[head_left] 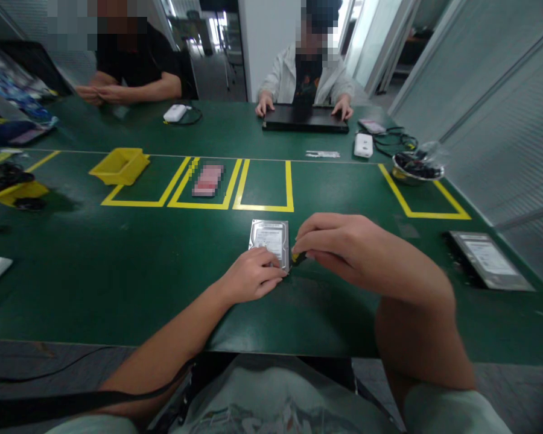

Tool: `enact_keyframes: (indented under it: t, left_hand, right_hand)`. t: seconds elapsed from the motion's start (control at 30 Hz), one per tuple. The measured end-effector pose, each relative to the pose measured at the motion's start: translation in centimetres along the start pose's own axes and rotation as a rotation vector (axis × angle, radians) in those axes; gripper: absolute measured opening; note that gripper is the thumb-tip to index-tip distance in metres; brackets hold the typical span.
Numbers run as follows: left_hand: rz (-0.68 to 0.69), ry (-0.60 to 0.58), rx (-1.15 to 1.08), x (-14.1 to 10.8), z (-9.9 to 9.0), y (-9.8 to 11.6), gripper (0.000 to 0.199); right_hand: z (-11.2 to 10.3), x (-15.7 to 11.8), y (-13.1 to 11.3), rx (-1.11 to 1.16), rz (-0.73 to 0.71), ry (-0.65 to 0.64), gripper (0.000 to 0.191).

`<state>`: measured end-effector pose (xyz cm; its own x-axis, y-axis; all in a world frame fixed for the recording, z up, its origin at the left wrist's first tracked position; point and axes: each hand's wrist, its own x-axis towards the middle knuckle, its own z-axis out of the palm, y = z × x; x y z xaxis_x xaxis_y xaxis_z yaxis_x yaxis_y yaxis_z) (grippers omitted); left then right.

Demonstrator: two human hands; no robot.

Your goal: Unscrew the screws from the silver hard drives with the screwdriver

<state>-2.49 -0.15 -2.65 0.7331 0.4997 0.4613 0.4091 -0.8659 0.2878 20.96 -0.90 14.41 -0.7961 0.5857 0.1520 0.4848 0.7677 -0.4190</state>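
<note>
A silver hard drive (pixel 274 236) with a white label lies flat on the green table in front of me. My left hand (pixel 253 274) rests over its near left part, fingers bent and gripping it, hiding that portion. At the drive's right edge, my right hand (pixel 344 244) pinches a small screwdriver (pixel 297 258) with a yellow and black handle. Its thin shaft points down to the drive's near right corner; whether the tip touches a screw I cannot tell.
Yellow tape outlines mark the table (pixel 140 259). Beyond are a yellow bin (pixel 122 167), a pink pixelated item (pixel 208 179) and a metal bowl (pixel 419 172) of dark parts. More drives (pixel 491 262) lie at right. Another filled yellow bin (pixel 18 193) stands left. Two people sit opposite.
</note>
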Motion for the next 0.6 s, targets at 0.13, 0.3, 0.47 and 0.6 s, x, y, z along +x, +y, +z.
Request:
enact_keyframes:
  t: [0.13, 0.3, 0.47, 0.6]
  left_hand:
    - [0.0, 0.004, 0.006, 0.0, 0.0, 0.0, 0.019]
    - [0.006, 0.009, 0.011, 0.0, 0.2, -0.1, 0.019]
    - [0.009, 0.011, 0.02, 0.0, 0.2, 0.0, 0.019]
    - [0.03, 0.022, 0.017, 0.0, 0.2, 0.0, 0.018]
  right_hand:
    - [0.2, 0.3, -0.3, -0.093, 0.075, -0.006, 0.019]
    - [0.6, 0.4, -0.4, -0.185, 0.127, 0.003, 0.013]
    - [1.1, 0.5, -0.3, -0.259, 0.171, 0.037, 0.01]
    - [1.2, 0.5, -0.1, -0.304, 0.208, 0.038, 0.013]
